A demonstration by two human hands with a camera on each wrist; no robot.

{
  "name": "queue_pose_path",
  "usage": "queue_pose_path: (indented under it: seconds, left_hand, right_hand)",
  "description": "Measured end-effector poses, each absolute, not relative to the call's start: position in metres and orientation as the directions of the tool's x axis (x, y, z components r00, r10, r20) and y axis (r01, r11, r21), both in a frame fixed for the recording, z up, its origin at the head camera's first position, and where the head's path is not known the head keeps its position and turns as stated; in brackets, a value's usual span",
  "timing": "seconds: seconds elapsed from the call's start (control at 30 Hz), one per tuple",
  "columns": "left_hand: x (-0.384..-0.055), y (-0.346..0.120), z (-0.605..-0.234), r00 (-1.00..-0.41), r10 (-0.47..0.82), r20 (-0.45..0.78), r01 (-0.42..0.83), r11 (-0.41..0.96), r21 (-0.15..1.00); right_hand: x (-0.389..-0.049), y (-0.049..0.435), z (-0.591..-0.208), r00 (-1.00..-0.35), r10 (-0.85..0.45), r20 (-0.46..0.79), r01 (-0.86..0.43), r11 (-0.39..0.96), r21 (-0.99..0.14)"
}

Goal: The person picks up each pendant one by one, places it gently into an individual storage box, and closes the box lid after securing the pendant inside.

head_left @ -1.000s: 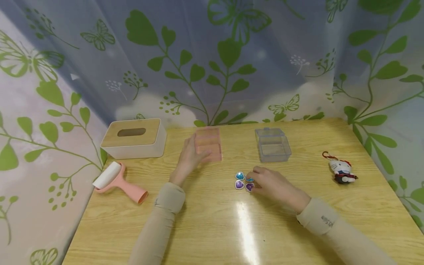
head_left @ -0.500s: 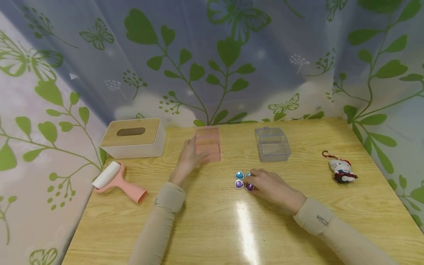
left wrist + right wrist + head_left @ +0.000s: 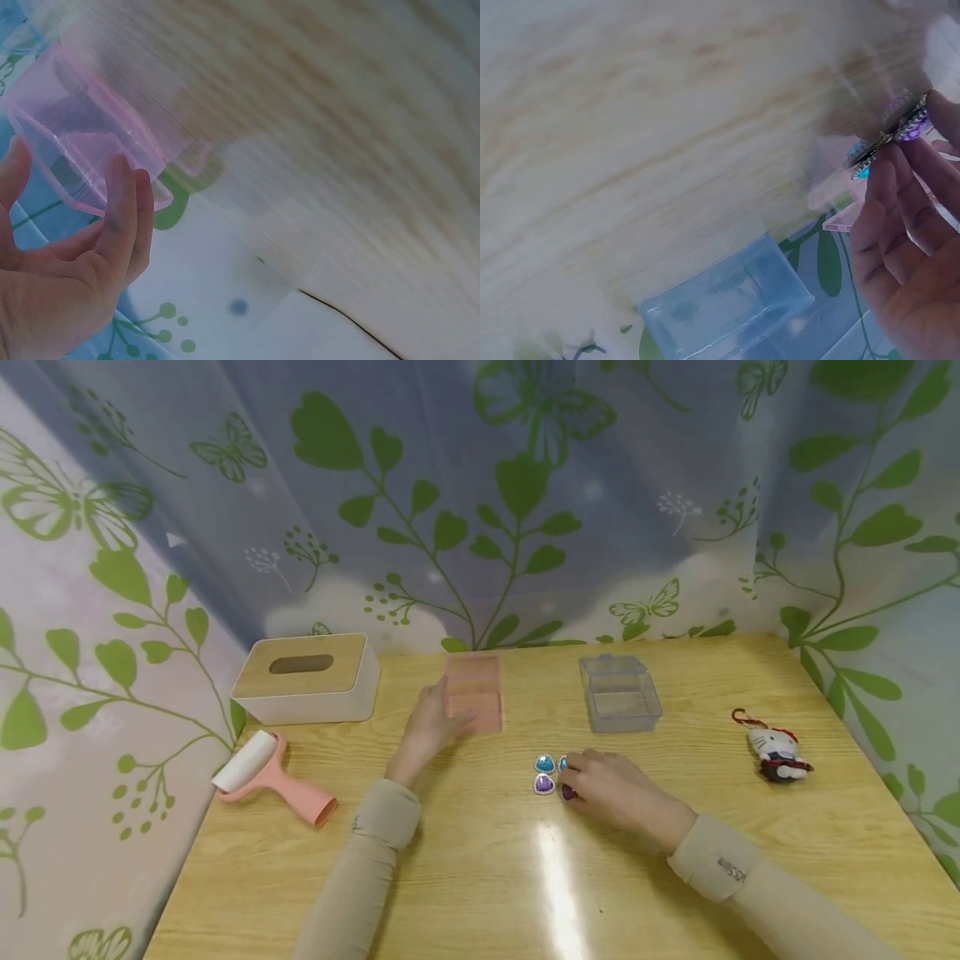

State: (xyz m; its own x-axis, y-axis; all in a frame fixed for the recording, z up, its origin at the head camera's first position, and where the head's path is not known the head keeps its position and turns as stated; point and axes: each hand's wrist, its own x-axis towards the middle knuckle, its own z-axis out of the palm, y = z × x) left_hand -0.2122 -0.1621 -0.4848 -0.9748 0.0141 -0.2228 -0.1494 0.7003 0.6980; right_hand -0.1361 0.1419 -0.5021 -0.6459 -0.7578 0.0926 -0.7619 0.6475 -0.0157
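Note:
My left hand steadies an open pink clear plastic box at its left side and front. In the left wrist view, the thumb and fingers stand around the pink box's corner. My right hand pinches a dark purple heart-shaped gem, mostly covered by its fingertips. Beside it lie a light purple heart gem, a blue gem and a second blue gem, partly hidden by the right hand. In the right wrist view, a tilted purple gem shows between thumb and fingers.
An open grey-blue clear box stands behind the right hand. At the left are a tissue box and a pink lint roller. A cat-figure keychain lies at the right. A patterned curtain hangs behind the table.
My right fingers have shifted from the blue gem onto the dark purple gem, now mostly covered. The left hand stays at the pink box. The head view has tilted slightly.

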Motion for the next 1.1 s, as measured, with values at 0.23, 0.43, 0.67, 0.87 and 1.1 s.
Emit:
queue_pose_path:
  seconds: [0.23, 0.43, 0.67, 0.87, 1.1]
  left_hand:
    - [-0.213, -0.162, -0.483, -0.971, 0.015, -0.240, -0.162, 0.695, 0.700]
    - [-0.213, -0.163, -0.478, -0.967, 0.036, -0.254, -0.161, 0.688, 0.707]
    - [-0.212, -0.163, -0.475, -0.965, 0.039, -0.259, -0.163, 0.685, 0.710]
    - [-0.214, -0.164, -0.479, -0.973, 0.027, -0.231, -0.153, 0.673, 0.724]
    - [-0.213, -0.167, -0.482, -0.974, 0.012, -0.225, -0.160, 0.665, 0.729]
  right_hand:
    - [-0.139, 0.148, -0.497, -0.638, -0.742, 0.204, -0.765, 0.641, -0.063]
    - [-0.149, 0.151, -0.481, -0.635, -0.682, 0.362, -0.763, 0.627, -0.157]
    - [-0.158, 0.146, -0.467, -0.668, -0.583, 0.462, -0.734, 0.617, -0.284]
    - [-0.166, 0.133, -0.456, -0.702, -0.497, 0.510, -0.704, 0.590, -0.395]
    - [-0.182, 0.113, -0.443, -0.734, -0.459, 0.500, -0.671, 0.602, -0.432]
